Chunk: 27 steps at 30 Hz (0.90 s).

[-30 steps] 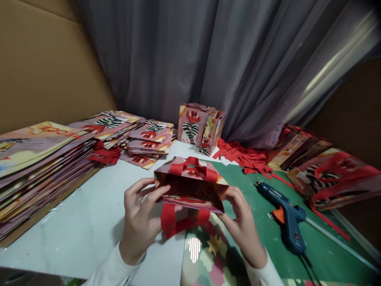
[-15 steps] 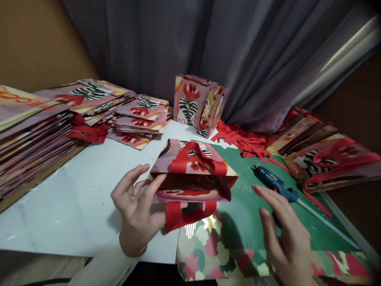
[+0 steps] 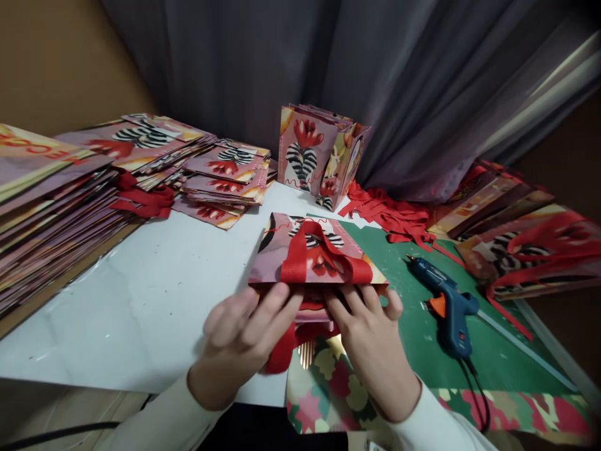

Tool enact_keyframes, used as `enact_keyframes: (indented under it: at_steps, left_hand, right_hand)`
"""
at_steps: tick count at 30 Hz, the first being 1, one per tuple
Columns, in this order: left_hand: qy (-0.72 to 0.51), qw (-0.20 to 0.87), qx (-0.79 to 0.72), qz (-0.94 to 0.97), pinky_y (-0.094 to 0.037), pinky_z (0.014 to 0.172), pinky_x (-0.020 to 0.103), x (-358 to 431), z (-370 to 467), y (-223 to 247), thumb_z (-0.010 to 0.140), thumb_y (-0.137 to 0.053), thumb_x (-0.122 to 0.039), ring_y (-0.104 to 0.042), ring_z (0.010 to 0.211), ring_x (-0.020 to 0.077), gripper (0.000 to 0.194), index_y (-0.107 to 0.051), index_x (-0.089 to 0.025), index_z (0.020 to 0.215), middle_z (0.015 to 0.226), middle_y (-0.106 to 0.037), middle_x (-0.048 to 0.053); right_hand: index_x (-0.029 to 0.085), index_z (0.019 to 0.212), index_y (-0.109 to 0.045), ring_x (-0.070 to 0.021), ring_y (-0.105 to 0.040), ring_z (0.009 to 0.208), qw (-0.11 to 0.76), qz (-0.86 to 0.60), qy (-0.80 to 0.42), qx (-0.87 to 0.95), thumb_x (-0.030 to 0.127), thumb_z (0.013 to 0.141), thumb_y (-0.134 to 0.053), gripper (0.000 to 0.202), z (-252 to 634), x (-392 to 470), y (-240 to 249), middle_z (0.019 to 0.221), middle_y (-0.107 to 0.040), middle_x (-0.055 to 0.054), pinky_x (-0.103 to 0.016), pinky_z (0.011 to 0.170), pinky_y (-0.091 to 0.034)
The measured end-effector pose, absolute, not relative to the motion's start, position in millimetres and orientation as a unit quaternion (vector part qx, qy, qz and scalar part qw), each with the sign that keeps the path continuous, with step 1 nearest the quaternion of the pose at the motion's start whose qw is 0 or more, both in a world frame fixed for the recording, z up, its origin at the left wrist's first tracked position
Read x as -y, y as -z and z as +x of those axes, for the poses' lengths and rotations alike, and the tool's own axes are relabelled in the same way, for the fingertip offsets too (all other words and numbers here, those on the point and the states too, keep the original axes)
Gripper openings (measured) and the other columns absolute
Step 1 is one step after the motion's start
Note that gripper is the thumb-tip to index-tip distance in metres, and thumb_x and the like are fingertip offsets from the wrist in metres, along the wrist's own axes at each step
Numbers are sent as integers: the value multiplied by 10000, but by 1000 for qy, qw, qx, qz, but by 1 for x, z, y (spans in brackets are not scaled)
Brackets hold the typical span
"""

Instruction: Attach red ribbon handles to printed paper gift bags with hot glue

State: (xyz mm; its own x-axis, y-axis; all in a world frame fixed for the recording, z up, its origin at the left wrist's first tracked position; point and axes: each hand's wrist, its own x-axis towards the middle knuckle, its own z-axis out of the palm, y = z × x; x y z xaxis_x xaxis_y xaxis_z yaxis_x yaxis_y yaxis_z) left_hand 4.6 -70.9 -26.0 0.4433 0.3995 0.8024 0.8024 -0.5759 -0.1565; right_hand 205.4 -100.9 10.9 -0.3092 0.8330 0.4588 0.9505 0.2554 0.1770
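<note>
A small gift bag (image 3: 267, 266) with a zebra-and-red-flower print lies before me, its mouth towards me. A red ribbon handle (image 3: 295, 257) loops over its upper panel; another red handle (image 3: 280, 354) hangs partly hidden under my hands. My left hand (image 3: 248, 335) is at the left of the mouth, fingers bent over the near edge. At the right of the mouth my right hand (image 3: 370, 338) has its fingers reaching in past the edge. Both thumbs are mostly hidden. A blue glue gun (image 3: 441, 291) with an orange trigger lies to the right of my right hand.
Stacks of flat printed bags (image 3: 51, 225) stand at the left, with smaller piles (image 3: 225, 181) beside them. Upright bags (image 3: 307, 153) stand at the back near red ribbons (image 3: 389, 213). Handled bags (image 3: 511, 250) lie at the right. A green mat (image 3: 408, 313) covers part of the white table (image 3: 154, 294).
My right hand has moved left from beside the glue gun to the bag's mouth. My left hand has moved right, closer onto the near edge. More of the glue gun shows.
</note>
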Motion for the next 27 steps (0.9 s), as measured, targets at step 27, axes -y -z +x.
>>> enact_keyframes:
  at_steps: [27]
  left_hand:
    - [304,262,256,-879,-197,1177,305,46,-18,-11,943,-428,-97,-459,1250,132,294,-668,-264,980,1375,-603,-24]
  right_hand:
    - [203,968,-700,-178,-485,898,198,-409,285,844,115,965,-413,300,228,86,-9,855,-683,-16,-373,895,-254]
